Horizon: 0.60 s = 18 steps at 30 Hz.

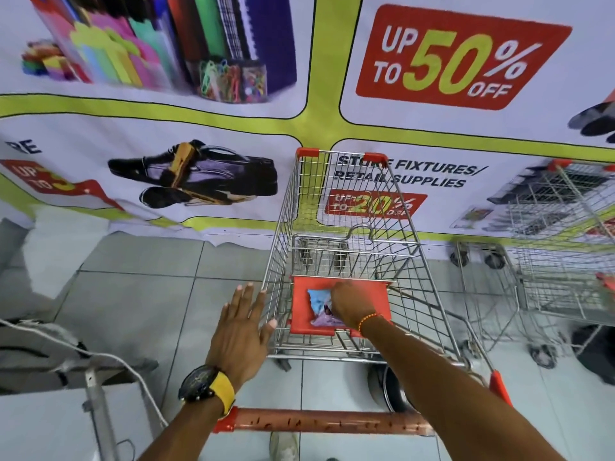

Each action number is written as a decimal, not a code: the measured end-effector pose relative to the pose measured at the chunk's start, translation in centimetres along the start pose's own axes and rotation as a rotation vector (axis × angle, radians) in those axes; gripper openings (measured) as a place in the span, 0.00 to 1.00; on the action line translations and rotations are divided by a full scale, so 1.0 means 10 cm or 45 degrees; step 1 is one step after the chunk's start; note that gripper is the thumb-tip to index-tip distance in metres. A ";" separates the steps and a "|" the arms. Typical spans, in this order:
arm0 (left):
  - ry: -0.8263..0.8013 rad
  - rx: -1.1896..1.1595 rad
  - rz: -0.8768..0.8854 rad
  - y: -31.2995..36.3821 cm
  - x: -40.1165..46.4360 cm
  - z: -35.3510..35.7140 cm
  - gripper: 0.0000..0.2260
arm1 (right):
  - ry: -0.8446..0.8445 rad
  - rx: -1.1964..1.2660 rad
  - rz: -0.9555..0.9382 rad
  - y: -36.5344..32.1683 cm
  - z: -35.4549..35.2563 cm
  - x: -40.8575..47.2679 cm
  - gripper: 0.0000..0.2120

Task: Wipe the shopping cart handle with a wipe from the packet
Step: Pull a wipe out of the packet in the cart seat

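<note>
Packet (322, 307) lies on the cart's red seat flap (376, 296), beyond the handle (326, 421).
Right hand (352, 304) curls onto it, grip unclear; left hand (241, 331) spreads its fingers (248, 296) wide beside the basket. Soft, light, crinkly film: pinch an edge.

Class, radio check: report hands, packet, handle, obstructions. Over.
Right hand on the wipes packet, grip unclear, on the red seat flap. Left hand open, beside the cart's rim. Handle unwiped, nothing blocking it.
</note>
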<state>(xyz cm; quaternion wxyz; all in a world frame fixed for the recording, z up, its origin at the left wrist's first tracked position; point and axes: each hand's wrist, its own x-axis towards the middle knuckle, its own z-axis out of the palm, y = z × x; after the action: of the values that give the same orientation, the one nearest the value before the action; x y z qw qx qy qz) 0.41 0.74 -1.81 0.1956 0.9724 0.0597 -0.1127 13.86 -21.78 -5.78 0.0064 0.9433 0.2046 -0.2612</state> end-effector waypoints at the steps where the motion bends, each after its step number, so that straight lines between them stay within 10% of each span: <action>1: -0.002 -0.003 0.002 0.00 0.00 0.00 0.28 | -0.001 0.020 -0.018 0.01 -0.01 -0.01 0.18; 18: -0.024 0.039 -0.017 0.02 0.00 0.00 0.30 | 0.123 0.582 0.041 0.29 -0.07 -0.24 0.13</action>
<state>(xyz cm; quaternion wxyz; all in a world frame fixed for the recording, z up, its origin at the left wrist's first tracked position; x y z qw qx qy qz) 0.47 0.59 -1.80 0.1806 0.9737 0.0627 -0.1241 13.45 -25.30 -4.24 -0.2128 0.9348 0.1251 -0.2553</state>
